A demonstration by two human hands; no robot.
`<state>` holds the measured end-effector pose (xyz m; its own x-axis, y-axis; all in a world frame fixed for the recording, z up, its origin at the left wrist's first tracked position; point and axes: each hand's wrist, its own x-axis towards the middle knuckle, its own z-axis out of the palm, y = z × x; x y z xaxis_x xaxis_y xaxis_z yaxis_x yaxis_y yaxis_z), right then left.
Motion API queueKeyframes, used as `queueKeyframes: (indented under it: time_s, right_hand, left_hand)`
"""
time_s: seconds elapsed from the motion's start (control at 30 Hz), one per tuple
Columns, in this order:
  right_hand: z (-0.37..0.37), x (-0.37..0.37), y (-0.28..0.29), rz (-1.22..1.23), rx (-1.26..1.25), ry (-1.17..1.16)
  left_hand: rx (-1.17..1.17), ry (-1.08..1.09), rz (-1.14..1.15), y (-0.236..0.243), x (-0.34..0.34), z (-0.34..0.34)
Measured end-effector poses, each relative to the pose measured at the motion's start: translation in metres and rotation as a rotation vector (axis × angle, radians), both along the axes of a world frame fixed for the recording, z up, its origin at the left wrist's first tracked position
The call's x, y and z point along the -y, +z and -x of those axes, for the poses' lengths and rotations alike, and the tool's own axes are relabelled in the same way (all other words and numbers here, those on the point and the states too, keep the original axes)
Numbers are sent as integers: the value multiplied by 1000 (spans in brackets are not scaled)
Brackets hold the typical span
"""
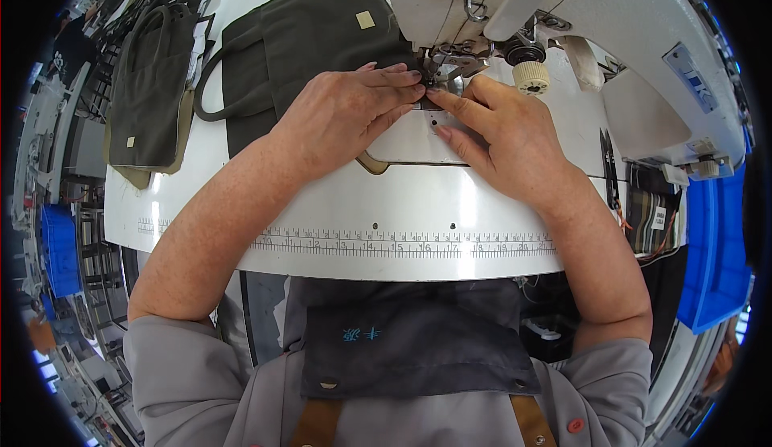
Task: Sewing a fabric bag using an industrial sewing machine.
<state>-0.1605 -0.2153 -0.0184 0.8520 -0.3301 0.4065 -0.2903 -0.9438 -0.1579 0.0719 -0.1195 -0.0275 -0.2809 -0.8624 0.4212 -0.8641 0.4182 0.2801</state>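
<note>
A dark olive fabric bag panel (310, 45) with a strap handle (211, 85) and a small cream label lies on the white sewing table. Its right edge runs to the needle area of a white sewing machine (667, 20). My left hand (350, 107) rests palm down on the panel's right edge, fingers stretched out toward the presser foot (458, 62). Close against its fingertips is my right hand (503, 129), its index finger extended to the fabric edge and its thumb apart below. The spot under the fingertips is hidden.
A stack of similar olive bag pieces (149, 93) lies at the table's left. Black scissors (609, 165) and a striped pouch (647, 205) are at the right, near a blue bin (716, 246). A printed ruler (402, 246) follows the table's near edge.
</note>
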Motion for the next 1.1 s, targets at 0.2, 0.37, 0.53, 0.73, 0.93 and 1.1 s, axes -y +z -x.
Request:
queueKeyframes:
  time_s: [0.2, 0.37, 0.53, 0.73, 0.93, 1.1]
  right_hand:
    - [-2, -2, 2, -7, -7, -17]
    - [-1, 0, -1, -16, 17, -14]
    - [0, 1, -1, -4, 31, -17]
    - [-1, 0, -1, -6, 23, -24]
    - [-1, -1, -1, -6, 31, -17]
    - [4, 1, -3, -14, 57, -14]
  left_hand:
    - [30, -14, 19, -1, 4, -3]
    - [52, 20, 58, -4, 6, -1]
    - [40, 47, 59, -3, 7, 1]
    - [48, 78, 87, -5, 8, 4]
    - [48, 91, 81, -6, 6, 5]
    - [19, 65, 83, -4, 7, 9]
